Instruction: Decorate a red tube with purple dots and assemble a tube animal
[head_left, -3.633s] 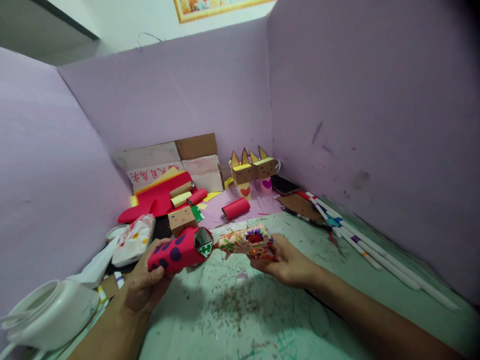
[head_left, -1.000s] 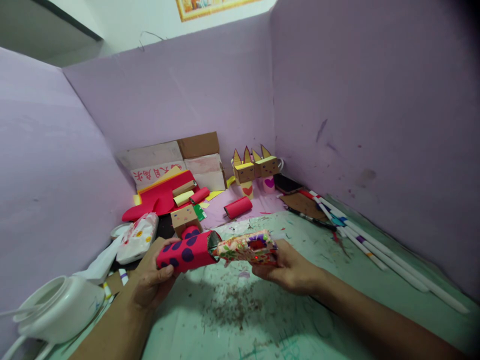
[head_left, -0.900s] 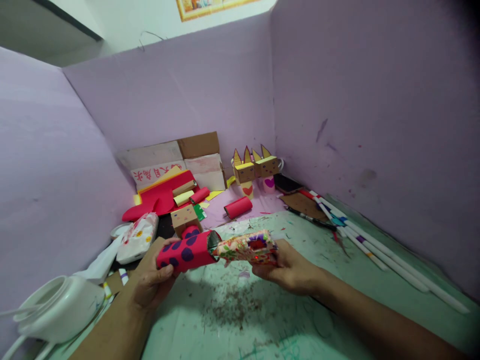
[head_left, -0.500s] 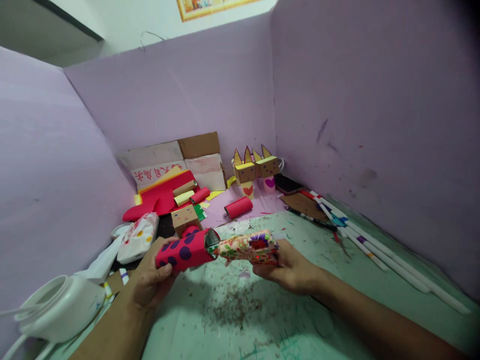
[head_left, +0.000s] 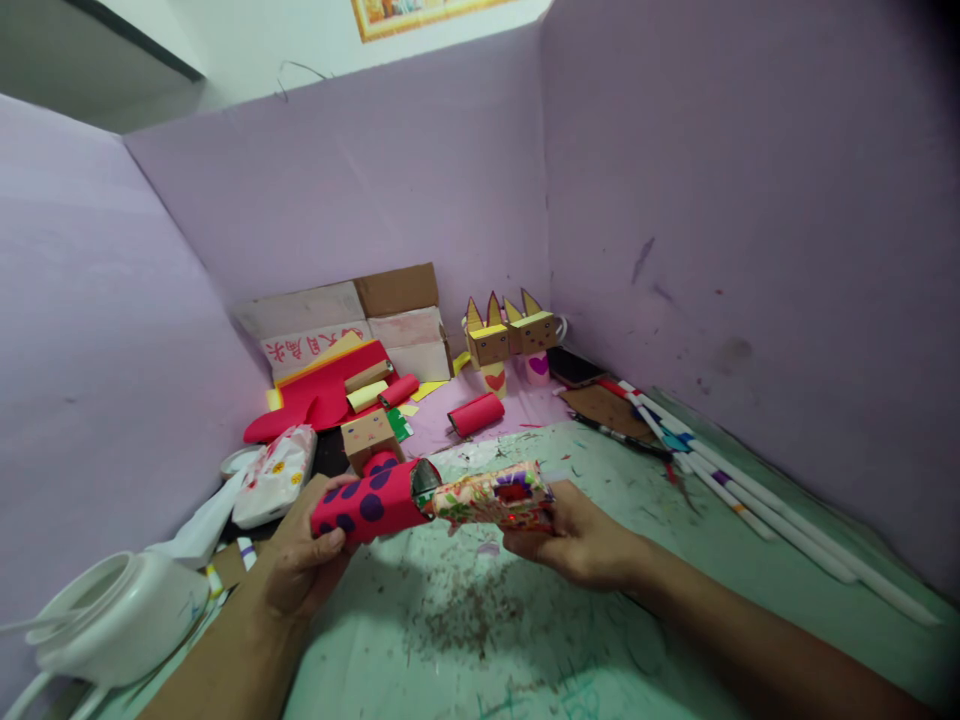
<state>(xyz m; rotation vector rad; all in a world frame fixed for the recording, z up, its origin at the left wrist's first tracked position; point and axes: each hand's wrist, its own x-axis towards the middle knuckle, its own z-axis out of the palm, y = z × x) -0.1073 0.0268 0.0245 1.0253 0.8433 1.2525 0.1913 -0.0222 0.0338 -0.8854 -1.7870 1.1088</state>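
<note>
1. Gripping a red tube with purple spots in the left hand, closing thumb and fingers around its left part, holding it roughly level above the bench with the open end facing right.
2. Gripping a patterned glue gun in the right hand, pointing its nozzle leftward at the tube's open end; being unable to tell contact from a slight gap there. Showing a small red light on the gun's side.
3. Having a box-shaped cardboard head with a drawn face just behind the tube, above a red spotted piece, partly hidden.
4. Seeing a plain red roll lying farther back, near two eared cardboard figures, bearing a red heart and a purple one.
5. Facing red sheets at the left rear, together with tan, yellow and red small rolls, before a folded cardboard piece.
6. Having a tissue packet and a white pot on the left.
7. Seeing long white rods and a dark flat slab on the right.
8. Showing brown specks scattered over the bench below both hands.
</note>
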